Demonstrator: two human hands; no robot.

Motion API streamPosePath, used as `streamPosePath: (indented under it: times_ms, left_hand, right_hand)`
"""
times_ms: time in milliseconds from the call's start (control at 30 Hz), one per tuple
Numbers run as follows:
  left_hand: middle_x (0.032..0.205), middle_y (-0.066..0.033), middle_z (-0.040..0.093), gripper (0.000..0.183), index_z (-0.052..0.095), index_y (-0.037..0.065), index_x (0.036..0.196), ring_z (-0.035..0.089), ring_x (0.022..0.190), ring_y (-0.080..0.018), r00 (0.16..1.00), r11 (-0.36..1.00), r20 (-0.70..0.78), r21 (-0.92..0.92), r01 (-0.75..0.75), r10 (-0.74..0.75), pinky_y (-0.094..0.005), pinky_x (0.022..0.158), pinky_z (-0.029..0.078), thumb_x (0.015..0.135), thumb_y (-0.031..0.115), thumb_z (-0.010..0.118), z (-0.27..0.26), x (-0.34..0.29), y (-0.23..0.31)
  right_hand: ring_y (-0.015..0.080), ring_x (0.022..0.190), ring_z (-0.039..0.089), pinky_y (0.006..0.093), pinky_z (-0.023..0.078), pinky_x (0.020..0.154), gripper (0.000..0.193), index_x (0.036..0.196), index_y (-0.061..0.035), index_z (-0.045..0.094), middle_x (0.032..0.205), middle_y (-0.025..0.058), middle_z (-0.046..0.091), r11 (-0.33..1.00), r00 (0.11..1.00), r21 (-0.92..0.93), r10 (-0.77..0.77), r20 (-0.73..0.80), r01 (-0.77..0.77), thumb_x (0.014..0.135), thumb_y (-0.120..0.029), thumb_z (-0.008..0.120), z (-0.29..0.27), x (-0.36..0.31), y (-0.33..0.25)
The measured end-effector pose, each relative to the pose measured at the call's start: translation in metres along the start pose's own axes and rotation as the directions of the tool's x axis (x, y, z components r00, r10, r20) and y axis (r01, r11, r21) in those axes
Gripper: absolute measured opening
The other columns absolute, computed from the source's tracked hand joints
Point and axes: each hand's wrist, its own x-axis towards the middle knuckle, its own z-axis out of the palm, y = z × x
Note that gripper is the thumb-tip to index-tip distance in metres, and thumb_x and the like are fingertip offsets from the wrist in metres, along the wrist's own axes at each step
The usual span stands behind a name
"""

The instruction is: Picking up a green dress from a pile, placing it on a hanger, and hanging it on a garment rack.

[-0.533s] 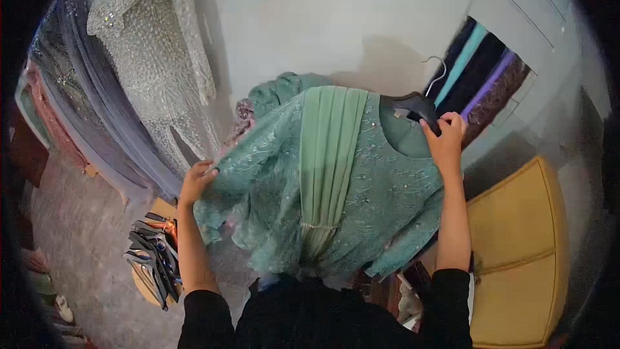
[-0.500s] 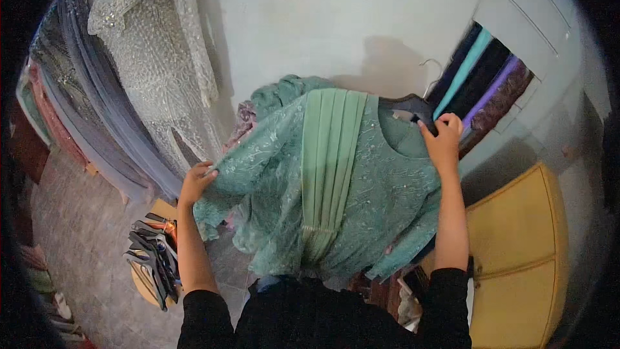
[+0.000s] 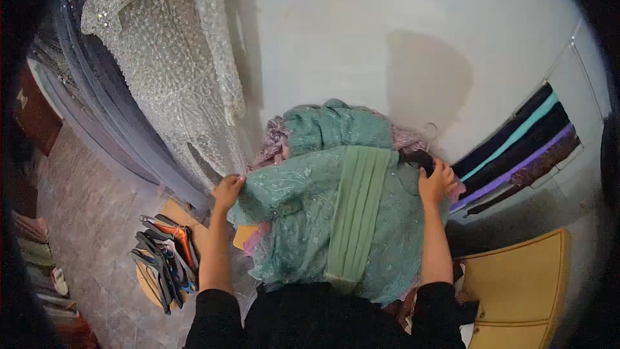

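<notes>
Two hands spread a green garment (image 3: 297,226) across the lower middle of the frame. The left hand (image 3: 227,192) pinches the sleeve's outer end, left of centre; the right hand (image 3: 437,182) is closed at the opposite shoulder, right of centre, beside a dark hanger (image 3: 416,158) at the neckline. Whether that grip takes in the hanger too, I cannot tell. The cloth looks thin, soft and limp, probably light for its spread, so it likely sags and folds wherever unsupported. The pale embroidery on the sleeve looks delicate and could snag or pull under a hard tug. The smooth pleated panel (image 3: 355,213) down the middle may slide more easily than the textured fabric. The shoulder over the hanger seems the firmest place to take hold; the sleeve suits a light fingertip pinch. More bunched green fabric (image 3: 339,128) lies just above it in the frame.
</notes>
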Motion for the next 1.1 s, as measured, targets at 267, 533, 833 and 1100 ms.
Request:
streamPosePath:
  times_ms: [267,533,833,1100]
  left_hand:
    - [0.130,-0.0144,0.045,0.045,0.044,0.009,0.126,0.040,0.122,-0.0335,0.792,0.928,-0.554,-0.086,-0.363,0.259,-0.0584,0.098,0.020,0.086,0.029,0.052,0.042,0.004,0.047]
    - [0.144,-0.0118,0.028,0.060,0.028,0.013,0.140,0.027,0.132,-0.0301,0.880,0.870,-0.100,0.237,-0.432,0.464,-0.0571,0.103,0.020,0.089,0.039,0.044,0.124,-0.040,0.118]
    - [0.136,-0.0138,0.039,0.054,0.042,0.011,0.132,0.035,0.127,-0.0309,0.984,0.904,-0.138,0.426,-0.042,0.110,-0.0578,0.100,0.020,0.086,0.039,0.048,0.058,-0.025,-0.054]
    - [0.140,-0.0153,0.033,0.053,0.035,0.011,0.136,0.026,0.132,-0.0339,0.914,0.933,-0.223,0.206,-0.296,0.339,-0.0538,0.102,0.024,0.088,0.032,0.047,0.074,-0.039,0.050]
  right_hand:
    - [0.0368,0.130,0.026,0.0596,0.015,0.099,0.055,0.134,-0.0172,0.040,0.141,0.0164,0.028,0.756,0.808,0.285,-0.542,-0.231,0.589,0.082,-0.026,0.054,0.013,-0.083,-0.145]
    - [0.0239,0.129,0.030,0.0557,0.009,0.103,0.048,0.133,-0.0343,0.043,0.143,0.0007,0.033,0.671,0.670,0.020,-0.741,0.038,0.741,0.085,-0.037,0.051,0.084,-0.104,-0.158]
    - [0.0199,0.129,0.031,0.0520,0.010,0.102,0.048,0.131,-0.0363,0.044,0.139,-0.0012,0.039,0.682,0.681,-0.106,-0.731,-0.054,0.724,0.083,-0.040,0.050,0.094,-0.099,-0.149]
    - [0.0225,0.129,0.031,0.0586,0.005,0.101,0.048,0.131,-0.0356,0.044,0.141,0.0002,0.037,0.686,0.685,-0.048,-0.728,-0.026,0.726,0.084,-0.038,0.049,0.100,-0.104,-0.154]
